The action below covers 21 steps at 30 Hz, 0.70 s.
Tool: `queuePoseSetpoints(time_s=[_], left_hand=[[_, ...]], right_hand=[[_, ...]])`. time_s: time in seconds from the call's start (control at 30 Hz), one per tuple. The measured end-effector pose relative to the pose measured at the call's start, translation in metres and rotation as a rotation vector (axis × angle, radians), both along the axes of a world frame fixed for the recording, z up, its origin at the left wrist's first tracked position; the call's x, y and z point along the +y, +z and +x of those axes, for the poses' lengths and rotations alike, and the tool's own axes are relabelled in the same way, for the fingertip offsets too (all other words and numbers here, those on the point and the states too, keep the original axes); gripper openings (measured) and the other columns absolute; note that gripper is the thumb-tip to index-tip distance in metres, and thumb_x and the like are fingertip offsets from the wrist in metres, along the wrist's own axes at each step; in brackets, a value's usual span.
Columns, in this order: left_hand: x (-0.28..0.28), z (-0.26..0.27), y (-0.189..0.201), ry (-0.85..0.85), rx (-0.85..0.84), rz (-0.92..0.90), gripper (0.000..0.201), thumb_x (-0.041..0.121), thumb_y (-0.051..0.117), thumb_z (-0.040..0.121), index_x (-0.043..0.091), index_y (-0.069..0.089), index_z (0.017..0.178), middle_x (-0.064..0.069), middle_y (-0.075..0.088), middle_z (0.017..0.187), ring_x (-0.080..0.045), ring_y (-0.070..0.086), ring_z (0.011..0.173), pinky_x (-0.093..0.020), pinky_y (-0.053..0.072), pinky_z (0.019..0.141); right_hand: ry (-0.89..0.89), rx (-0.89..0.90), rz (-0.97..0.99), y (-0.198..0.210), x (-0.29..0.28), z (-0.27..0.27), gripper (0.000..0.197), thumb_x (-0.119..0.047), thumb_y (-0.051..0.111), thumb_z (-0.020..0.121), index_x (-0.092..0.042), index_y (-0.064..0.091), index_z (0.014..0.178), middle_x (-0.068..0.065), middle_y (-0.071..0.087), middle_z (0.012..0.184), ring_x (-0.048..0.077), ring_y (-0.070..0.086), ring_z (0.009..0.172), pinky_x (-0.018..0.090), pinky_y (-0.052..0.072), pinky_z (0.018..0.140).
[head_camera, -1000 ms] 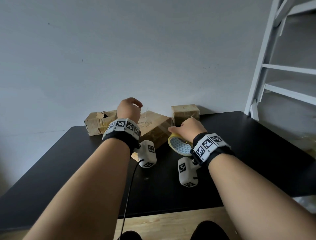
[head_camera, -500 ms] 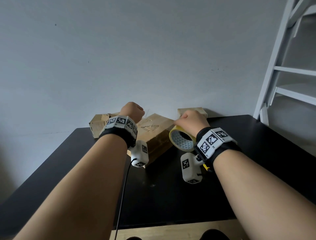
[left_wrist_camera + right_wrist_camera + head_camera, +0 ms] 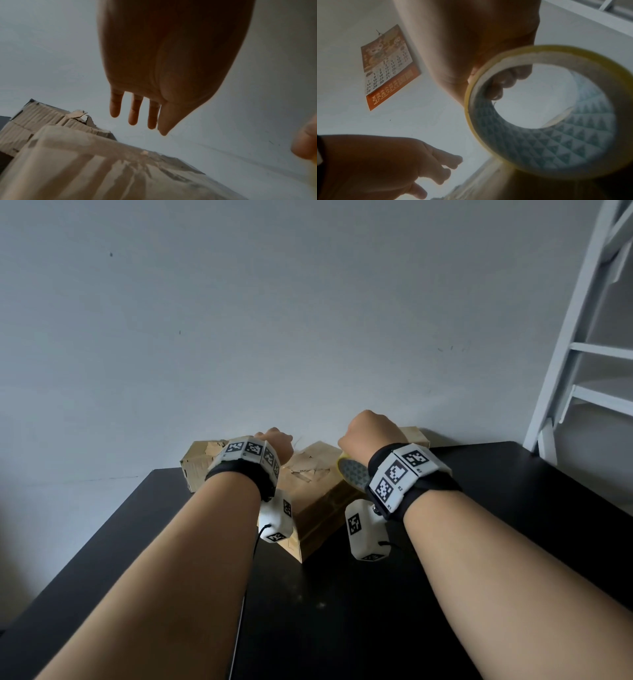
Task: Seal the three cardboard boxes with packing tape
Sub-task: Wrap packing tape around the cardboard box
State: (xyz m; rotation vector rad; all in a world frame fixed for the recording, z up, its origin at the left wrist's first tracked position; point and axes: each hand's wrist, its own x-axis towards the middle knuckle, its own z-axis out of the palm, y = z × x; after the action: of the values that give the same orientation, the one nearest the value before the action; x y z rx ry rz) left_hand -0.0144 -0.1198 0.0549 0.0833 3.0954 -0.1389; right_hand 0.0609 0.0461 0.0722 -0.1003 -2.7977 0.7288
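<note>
Cardboard boxes, three of them, brown and worn, are set along the far edge of the black desk [image 3: 513,508] against the grey wall: a torn-topped box at the left [image 3: 197,462], a larger box turned corner-forward in the middle [image 3: 315,491] and a small box at the right [image 3: 412,434], mostly hidden. A yellow-rimmed roll of packing tape [image 3: 539,142] is held above the middle box, probably so a strip can be drawn across its flaps. The right hand [image 3: 368,433] has its grip closed on the roll, fingers hooked through the core. The left hand [image 3: 171,60] hangs over the same box with its grip loose, fingers [image 3: 134,112] straight and apart, touching nothing visible, apparently ready to catch the tape end.
</note>
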Motion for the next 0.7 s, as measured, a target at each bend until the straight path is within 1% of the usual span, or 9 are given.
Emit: queuePoseSetpoints(time_s=[0.17, 0.23, 0.3, 0.33, 0.43, 0.5, 0.57, 0.6, 0.7], left_hand=[[0.006, -0.007, 0.002, -0.031, -0.089, -0.134, 0.046, 0.012, 0.027, 0.104, 0.011, 0.025, 0.150, -0.015, 0.029, 0.152, -0.031, 0.033, 0.138, -0.042, 0.031, 0.109], [0.009, -0.015, 0.002, -0.037, -0.104, -0.140, 0.044, 0.015, 0.028, 0.105, 0.008, 0.032, 0.148, -0.014, 0.035, 0.150, -0.029, 0.035, 0.137, -0.039, 0.032, 0.108], [0.006, -0.025, -0.002, -0.039, -0.156, -0.165, 0.041, 0.017, 0.032, 0.104, 0.007, 0.041, 0.143, -0.012, 0.046, 0.144, -0.027, 0.044, 0.131, -0.034, 0.036, 0.103], [0.002, -0.033, -0.006, -0.051, -0.173, -0.164, 0.041, 0.022, 0.035, 0.103, 0.010, 0.044, 0.141, -0.010, 0.050, 0.140, -0.025, 0.048, 0.128, -0.033, 0.038, 0.099], [-0.018, -0.118, -0.058, -0.097, -0.209, -0.143, 0.047, 0.043, 0.047, 0.096, 0.028, 0.043, 0.140, 0.001, 0.050, 0.142, -0.017, 0.049, 0.126, -0.030, 0.035, 0.098], [-0.016, -0.098, -0.050, -0.096, -0.190, -0.102, 0.046, 0.043, 0.043, 0.096, 0.029, 0.043, 0.140, 0.002, 0.048, 0.143, -0.017, 0.047, 0.128, -0.033, 0.034, 0.103], [-0.004, -0.041, -0.019, -0.094, -0.208, -0.112, 0.046, 0.037, 0.035, 0.102, 0.016, 0.044, 0.141, -0.004, 0.048, 0.142, -0.022, 0.045, 0.131, -0.035, 0.032, 0.107], [0.002, -0.032, -0.014, -0.114, -0.205, -0.108, 0.047, 0.037, 0.032, 0.103, 0.012, 0.043, 0.142, -0.007, 0.047, 0.143, -0.024, 0.044, 0.132, -0.035, 0.031, 0.108], [0.007, -0.025, -0.013, -0.069, -0.209, -0.055, 0.053, 0.045, 0.031, 0.102, 0.013, 0.043, 0.142, -0.008, 0.047, 0.143, -0.024, 0.043, 0.132, -0.036, 0.030, 0.111]], right_hand=[[-0.023, -0.072, -0.011, 0.013, -0.010, -0.010, 0.027, -0.008, 0.052, 0.086, -0.010, 0.041, 0.061, 0.005, 0.046, 0.061, 0.021, 0.043, 0.054, 0.026, 0.031, 0.050], [-0.029, -0.088, -0.011, 0.016, -0.012, -0.013, 0.026, -0.007, 0.051, 0.086, -0.010, 0.041, 0.063, 0.005, 0.046, 0.062, 0.020, 0.042, 0.055, 0.026, 0.031, 0.050], [-0.033, -0.100, -0.005, 0.018, -0.014, -0.015, 0.025, -0.007, 0.051, 0.086, -0.010, 0.041, 0.063, 0.005, 0.046, 0.063, 0.020, 0.042, 0.055, 0.025, 0.032, 0.052], [-0.035, -0.106, -0.003, 0.018, -0.014, -0.016, 0.024, -0.007, 0.051, 0.086, -0.010, 0.042, 0.064, 0.005, 0.046, 0.064, 0.021, 0.043, 0.056, 0.025, 0.033, 0.053], [-0.038, -0.114, -0.004, 0.018, -0.015, -0.018, 0.022, -0.006, 0.051, 0.084, -0.010, 0.043, 0.064, 0.006, 0.048, 0.065, 0.021, 0.044, 0.057, 0.026, 0.034, 0.054], [-0.037, -0.112, -0.010, 0.018, -0.015, -0.017, 0.021, -0.006, 0.051, 0.084, -0.010, 0.043, 0.064, 0.006, 0.048, 0.064, 0.021, 0.044, 0.057, 0.026, 0.033, 0.054], [-0.036, -0.107, -0.016, 0.017, -0.014, -0.017, 0.021, -0.006, 0.051, 0.083, -0.010, 0.043, 0.064, 0.005, 0.047, 0.064, 0.021, 0.043, 0.056, 0.025, 0.033, 0.054], [-0.038, -0.105, -0.016, 0.017, -0.013, -0.016, 0.021, -0.006, 0.051, 0.083, -0.010, 0.042, 0.064, 0.005, 0.047, 0.064, 0.021, 0.043, 0.056, 0.025, 0.032, 0.053], [-0.041, -0.098, -0.014, 0.016, -0.012, -0.015, 0.021, -0.007, 0.051, 0.083, -0.011, 0.042, 0.064, 0.005, 0.045, 0.063, 0.021, 0.042, 0.055, 0.025, 0.031, 0.051]])
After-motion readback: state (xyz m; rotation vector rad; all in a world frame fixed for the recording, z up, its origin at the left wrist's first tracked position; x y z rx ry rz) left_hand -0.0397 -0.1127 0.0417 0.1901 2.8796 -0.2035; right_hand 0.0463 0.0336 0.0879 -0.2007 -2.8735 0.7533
